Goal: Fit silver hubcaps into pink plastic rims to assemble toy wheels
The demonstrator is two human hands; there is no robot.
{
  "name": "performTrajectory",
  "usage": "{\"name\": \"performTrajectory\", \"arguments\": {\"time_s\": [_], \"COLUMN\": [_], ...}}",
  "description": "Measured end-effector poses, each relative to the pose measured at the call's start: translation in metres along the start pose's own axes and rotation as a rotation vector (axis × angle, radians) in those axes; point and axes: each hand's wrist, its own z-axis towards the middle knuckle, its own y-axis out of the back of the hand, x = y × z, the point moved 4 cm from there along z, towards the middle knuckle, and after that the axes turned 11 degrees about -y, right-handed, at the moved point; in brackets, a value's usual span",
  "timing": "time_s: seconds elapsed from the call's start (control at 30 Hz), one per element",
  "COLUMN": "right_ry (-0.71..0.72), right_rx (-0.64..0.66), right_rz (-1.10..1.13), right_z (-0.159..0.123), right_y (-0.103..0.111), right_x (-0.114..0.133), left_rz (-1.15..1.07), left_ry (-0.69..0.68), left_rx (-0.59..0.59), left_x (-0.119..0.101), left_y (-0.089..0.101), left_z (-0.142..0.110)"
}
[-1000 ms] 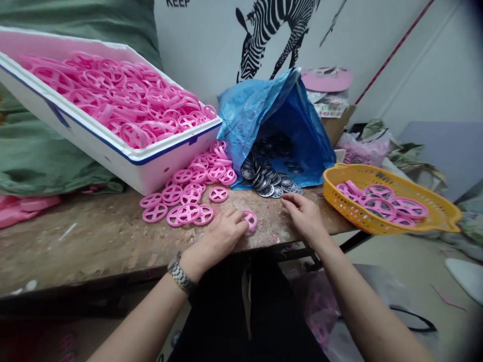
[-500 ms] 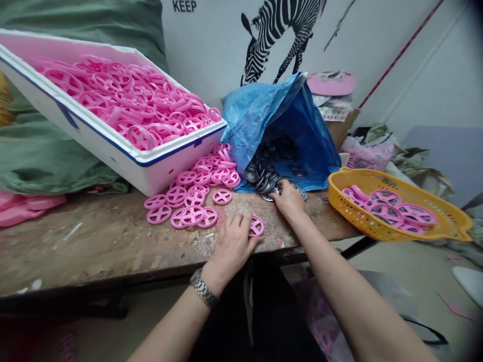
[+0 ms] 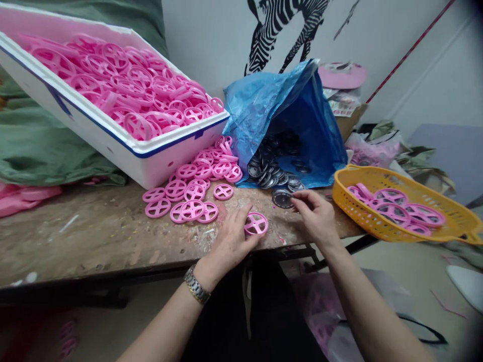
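My left hand (image 3: 234,235) lies on the table with its thumb and fingers closed around a flat pink spoked wheel (image 3: 256,223). In the fingertips of my right hand (image 3: 315,213) is the edge of a dark grey disc (image 3: 282,199), just in front of an open blue plastic bag (image 3: 328,136). More dark discs (image 3: 269,168) spill from the bag's mouth onto the tabletop. Left of my hands lies a loose heap of pink wheels (image 3: 194,191), with a single pink wheel (image 3: 223,191) apart from it.
A white foam box (image 3: 151,171), heaped with pink wheels, leans at the left back. A yellow basket (image 3: 354,213) at the right edge holds pink wheels with dark discs in some. The worn wooden table (image 3: 113,236) ends close in front of me.
My right hand has drawn back toward me and right from the discs at the bag's mouth, with one dark disc in its fingertips. My left hand stays at the pink wheel; the view has shifted slightly.
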Motion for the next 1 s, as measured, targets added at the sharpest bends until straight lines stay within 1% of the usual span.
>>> {"name": "performTrajectory", "arguments": {"time_s": [0.07, 0.17, 0.23, 0.3, 0.43, 0.6, 0.67, 0.73, 0.77, 0.83, 0.9, 0.93, 1.0], "right_ry": [0.108, 0.317, 0.444, 0.534, 0.609, 0.623, 0.592, 0.488, 0.395, 0.147, -0.083, -0.165, -0.263], "right_rx": [0.033, 0.105, 0.160, 0.193, 0.190, 0.239, 0.261, 0.245, 0.224, 0.192, 0.195, 0.214, 0.269], "right_rz": [-0.027, -0.128, -0.198, -0.258, -0.346, -0.392, -0.353, -0.268, -0.218, -0.109, -0.006, 0.038, 0.107], "right_z": [-0.021, -0.046, -0.058, -0.066, -0.075, -0.083, -0.086, -0.086, -0.085, -0.080, -0.076, -0.074, -0.071], "right_y": [0.001, -0.001, -0.002, -0.004, -0.007, -0.009, -0.009, -0.006, -0.005, -0.003, -0.003, -0.005, -0.008], "right_x": [0.010, 0.022, 0.027, 0.030, 0.028, 0.025, 0.025, 0.024, 0.021, 0.014, 0.006, 0.004, 0.005], "left_rz": [-0.029, -0.063, -0.074, -0.082, -0.084, -0.051, -0.044, -0.040, -0.037, -0.028, -0.018, -0.014, -0.010], "left_ry": [-0.011, -0.029, -0.041, -0.063, -0.103, -0.168, -0.185, -0.183, -0.181, -0.195, -0.235, -0.261, -0.317], "left_rx": [0.009, 0.032, 0.031, 0.014, -0.002, -0.022, -0.030, -0.023, -0.013, 0.005, 0.015, 0.013, -0.001], "left_x": [-0.002, -0.007, -0.011, -0.014, -0.017, -0.017, -0.018, -0.021, -0.022, -0.027, -0.034, -0.037, -0.044], "left_y": [0.000, 0.000, -0.001, -0.003, -0.006, -0.007, -0.006, -0.005, -0.005, -0.005, -0.004, -0.004, -0.003], "left_z": [0.000, -0.002, -0.003, -0.003, -0.005, -0.006, -0.007, -0.008, -0.009, -0.010, -0.011, -0.011, -0.011]}}
